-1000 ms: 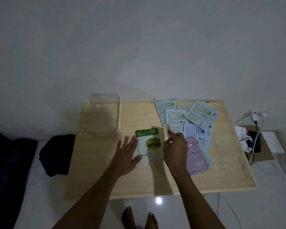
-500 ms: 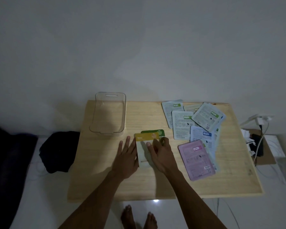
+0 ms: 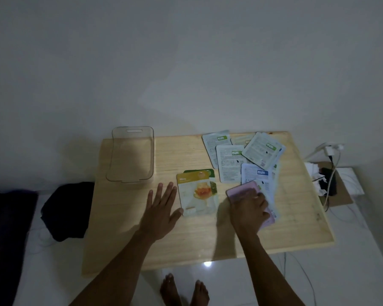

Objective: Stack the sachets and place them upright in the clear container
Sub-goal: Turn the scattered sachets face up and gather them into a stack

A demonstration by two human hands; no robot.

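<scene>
A yellow sachet (image 3: 197, 194) lies face up on the wooden table (image 3: 208, 239), covering a green sachet (image 3: 208, 172) whose top edge peeks out behind it. My left hand (image 3: 161, 208) rests flat and open on the table, its thumb touching the yellow sachet's left edge. My right hand (image 3: 250, 209) grips a pink sachet (image 3: 241, 192) and lifts its top end off the pile. Several pale sachets (image 3: 252, 155) lie fanned out face down at the back right. The clear container (image 3: 131, 154) stands at the back left with nothing in it.
A dark cloth bundle (image 3: 66, 208) lies on the floor left of the table. Cables, a charger and a dark device (image 3: 328, 180) sit right of the table. My bare feet (image 3: 184, 291) show below the front edge.
My right hand left the yellow sachet on top of the green one, moved right and took hold of the pink sachet. My left hand stayed flat beside the stack.
</scene>
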